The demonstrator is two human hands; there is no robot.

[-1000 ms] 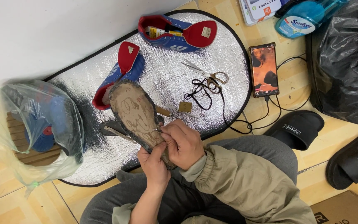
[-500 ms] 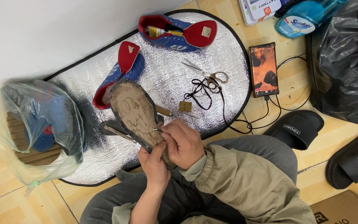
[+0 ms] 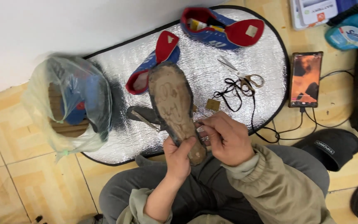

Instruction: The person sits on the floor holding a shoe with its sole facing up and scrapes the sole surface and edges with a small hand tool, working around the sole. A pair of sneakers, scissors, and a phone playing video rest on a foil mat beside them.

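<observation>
Person seated on floor, legs crossed, looking down at own lap.

L hand (image 3: 179,155): wrapped round the heel end of a worn sole (image 3: 175,105), thumb over the top face, fingers under. Holds it tilted up and away from the body, grimy face toward the camera, so the edge nearest the R hand is exposed.

R hand (image 3: 224,139): closed, fingertips pinched at the sole's right edge near the heel. Looks like it grips smth small there, maybe a thread or tool; too small to tell what. Wrist braced over the knee, prob. for steadiness.

Sole sits above the near rim of a silver mat (image 3: 195,79), between lap and mat, toe pointing toward the wall.

On mat, w/in arm's reach:
- blue shoe upper w/ red lining (image 3: 148,70), just behind the sole's toe, partly hidden by it.
- second blue shoe (image 3: 216,27), far edge, red insole flipped out beside it.
- scissors (image 3: 241,74) and black cord (image 3: 233,89), right of sole.
- small tan square (image 3: 212,104), near R hand.
- dark strip/tool (image 3: 143,116), left of sole.

Off mat: clear bag (image 3: 69,105) at left, open mouth toward the person, blue items inside. Phone (image 3: 305,79) right, screen lit, cable plugged in. Black slipper (image 3: 332,145) by right knee.
</observation>
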